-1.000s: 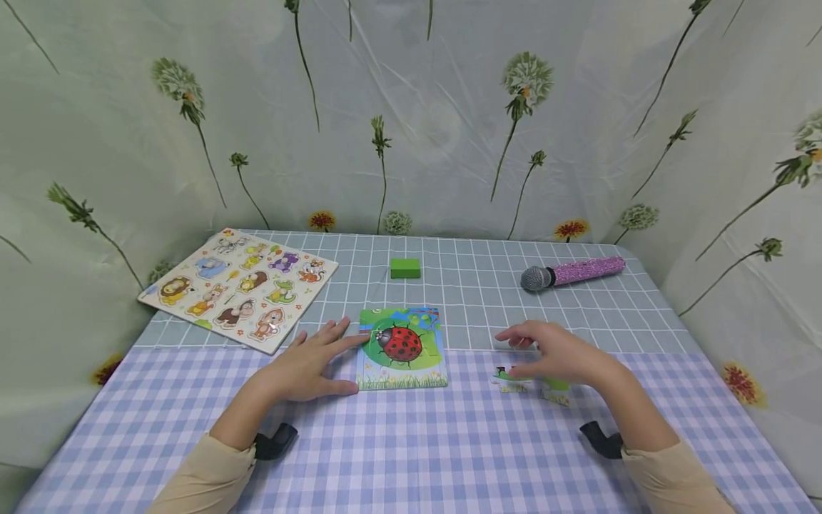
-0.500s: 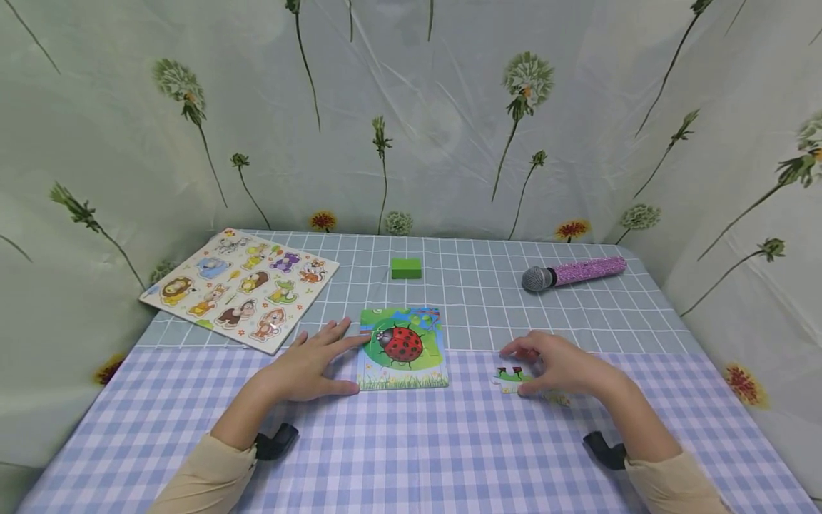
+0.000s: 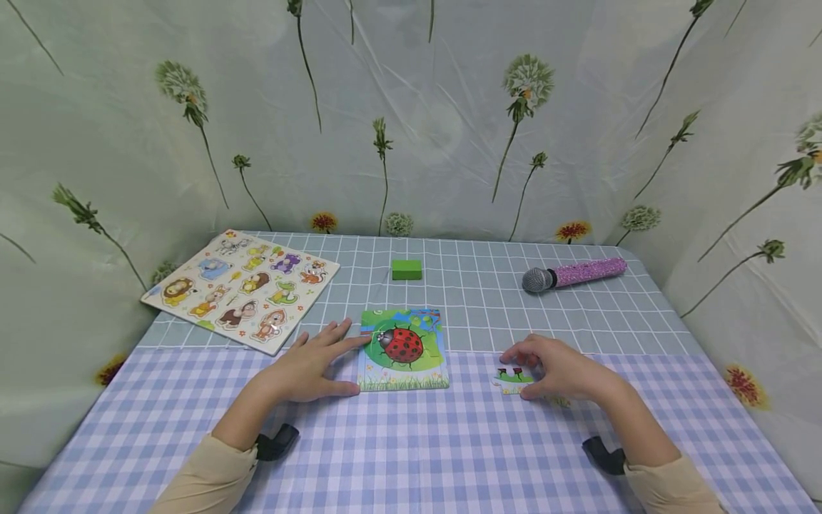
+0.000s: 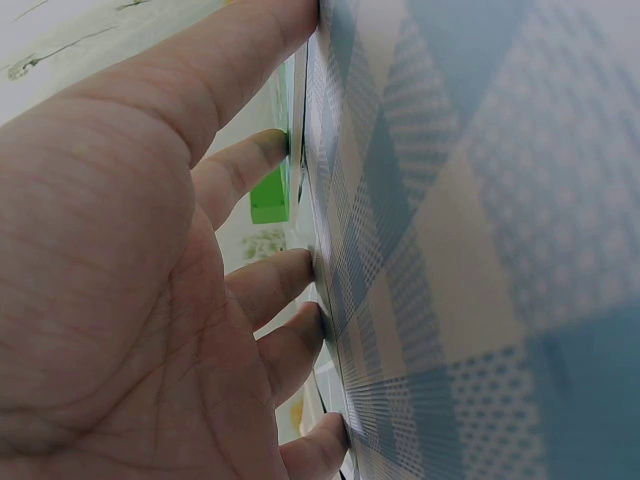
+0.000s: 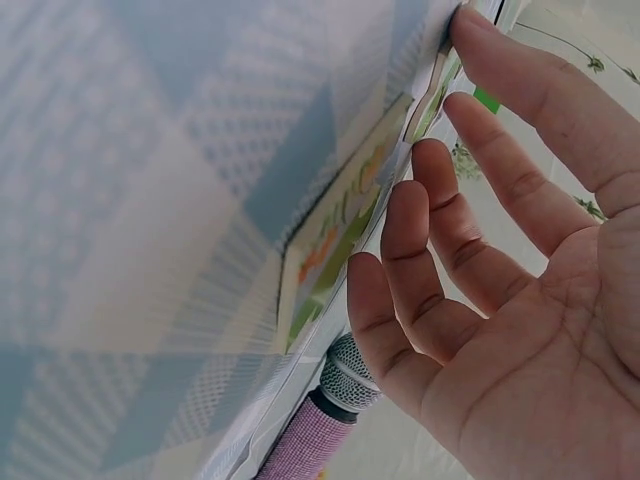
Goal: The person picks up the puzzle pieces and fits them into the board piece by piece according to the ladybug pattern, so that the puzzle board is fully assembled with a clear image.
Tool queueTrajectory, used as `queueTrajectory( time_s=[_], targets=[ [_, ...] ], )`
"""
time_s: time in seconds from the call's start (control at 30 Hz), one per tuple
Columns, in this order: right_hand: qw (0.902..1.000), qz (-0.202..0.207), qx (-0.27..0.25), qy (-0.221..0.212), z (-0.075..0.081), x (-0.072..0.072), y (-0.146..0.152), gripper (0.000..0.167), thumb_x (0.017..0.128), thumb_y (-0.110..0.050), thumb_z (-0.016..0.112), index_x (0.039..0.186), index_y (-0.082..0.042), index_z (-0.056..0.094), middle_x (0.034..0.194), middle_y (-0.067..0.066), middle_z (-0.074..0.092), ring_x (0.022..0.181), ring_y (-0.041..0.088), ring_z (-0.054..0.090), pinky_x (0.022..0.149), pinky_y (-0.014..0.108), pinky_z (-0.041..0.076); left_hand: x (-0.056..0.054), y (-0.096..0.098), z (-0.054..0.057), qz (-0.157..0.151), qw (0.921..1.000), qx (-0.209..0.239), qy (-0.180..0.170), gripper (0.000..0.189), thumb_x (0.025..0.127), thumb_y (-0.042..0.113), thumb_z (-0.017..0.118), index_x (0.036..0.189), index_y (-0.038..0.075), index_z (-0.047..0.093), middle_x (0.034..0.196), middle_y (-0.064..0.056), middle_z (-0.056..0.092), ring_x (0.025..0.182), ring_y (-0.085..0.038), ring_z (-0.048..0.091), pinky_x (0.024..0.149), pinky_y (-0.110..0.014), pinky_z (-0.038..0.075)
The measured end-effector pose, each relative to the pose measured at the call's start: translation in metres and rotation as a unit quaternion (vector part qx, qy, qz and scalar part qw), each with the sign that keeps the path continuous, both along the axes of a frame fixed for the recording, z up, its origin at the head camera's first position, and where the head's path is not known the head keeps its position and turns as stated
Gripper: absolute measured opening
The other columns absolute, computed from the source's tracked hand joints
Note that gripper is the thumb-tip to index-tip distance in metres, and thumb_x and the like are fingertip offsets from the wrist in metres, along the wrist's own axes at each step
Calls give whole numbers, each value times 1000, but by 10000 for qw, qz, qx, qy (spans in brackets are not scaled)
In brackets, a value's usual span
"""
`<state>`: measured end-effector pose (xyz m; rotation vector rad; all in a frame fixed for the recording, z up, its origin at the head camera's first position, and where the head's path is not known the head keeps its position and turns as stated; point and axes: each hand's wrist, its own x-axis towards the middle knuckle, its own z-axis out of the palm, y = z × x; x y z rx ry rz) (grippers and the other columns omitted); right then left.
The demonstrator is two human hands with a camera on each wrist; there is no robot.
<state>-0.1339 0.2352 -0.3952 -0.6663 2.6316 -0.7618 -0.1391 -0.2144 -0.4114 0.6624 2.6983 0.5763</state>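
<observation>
A square ladybug puzzle (image 3: 406,351) lies flat at the middle of the table. My left hand (image 3: 310,363) rests at its left side, fingers spread and fairly straight, with the index fingertip on the picture and the thumb at the lower left corner. To the right, my right hand (image 3: 561,368) has its thumb and index finger at opposite edges of a loose puzzle piece (image 3: 511,380), pinching it on the cloth. A second puzzle piece (image 5: 335,225) lies beneath that hand's other fingers, mostly hidden in the head view.
A board of animal shapes (image 3: 244,289) lies at the back left. Behind the ladybug puzzle sits a green block (image 3: 407,270). A microphone with a glittery pink handle (image 3: 574,274) lies at the back right. A floral curtain (image 3: 443,143) hangs behind the table.
My right hand has come down to the loose piece, and its thumb and index finger have closed in on the edges. The left hand stays in place.
</observation>
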Motion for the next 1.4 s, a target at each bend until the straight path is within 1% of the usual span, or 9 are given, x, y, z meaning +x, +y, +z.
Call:
queueTrajectory(
  time_s=[0.2, 0.33, 0.5, 0.77, 0.9, 1.07, 1.27, 1.4],
  targets=[
    [9998, 109, -123, -71, -2, -1, 2, 45, 83, -17, 94, 124, -19, 76, 105, -8, 66, 96, 8, 57, 83, 27, 52, 0, 0, 0, -3, 10000, -5, -18, 87, 92, 61, 78, 166, 34, 41, 180, -18, 21, 165, -48, 19, 124, -84, 11],
    [9998, 157, -153, -43, -2, -1, 2, 42, 83, -17, 93, 123, -19, 77, 105, -8, 66, 96, 7, 58, 84, 27, 52, 0, 0, 0, 10, 10000, -3, -28, 87, 92, 60, 78, 166, 34, 41, 180, -18, 21, 165, -48, 19, 124, -84, 11],
    [9997, 189, -117, 33, -1, -2, 1, 40, 84, -17, 92, 121, -20, 77, 104, -9, 66, 96, 6, 60, 86, 28, 53, -1, 0, 1, 23, 10000, -26, -27, 87, 92, 60, 78, 166, 35, 41, 180, -17, 20, 165, -48, 19, 124, -84, 11],
    [9998, 173, -66, -36, 0, -2, 0, 38, 85, -19, 92, 120, -23, 78, 105, -11, 67, 97, 6, 61, 89, 30, 54, -2, 0, 1, 9, 10000, -17, -63, 87, 92, 60, 78, 167, 34, 41, 180, -18, 20, 165, -49, 18, 123, -84, 11],
    [9999, 160, 1, -40, 0, -2, -1, 38, 84, -20, 92, 119, -24, 78, 103, -11, 66, 96, 6, 59, 86, 29, 53, -2, 0, 0, 8, 10000, -13, -64, 88, 92, 61, 78, 167, 34, 41, 180, -18, 20, 165, -49, 18, 123, -84, 11],
    [9997, 253, 69, 2, 0, -2, -1, 36, 84, -23, 93, 117, -25, 78, 100, -12, 66, 92, 4, 57, 80, 25, 51, -1, 0, 1, 9, 10000, 11, -57, 88, 92, 60, 78, 167, 33, 41, 180, -18, 21, 165, -49, 18, 123, -84, 11],
    [9992, 389, 33, -9, 0, -5, -2, 35, 85, -24, 93, 115, -24, 77, 99, -13, 66, 91, 2, 58, 79, 25, 52, 0, 1, 2, 15, 10000, 18, -42, 87, 92, 59, 78, 167, 33, 41, 179, -18, 22, 165, -49, 19, 123, -84, 12],
    [9991, 426, -26, -82, 0, -8, -4, 35, 85, -25, 92, 117, -23, 75, 99, -12, 67, 90, 3, 58, 77, 24, 51, -1, 1, 2, 23, 10000, 4, -52, 87, 93, 59, 78, 167, 33, 41, 180, -18, 21, 165, -48, 19, 124, -84, 11]
  ],
)
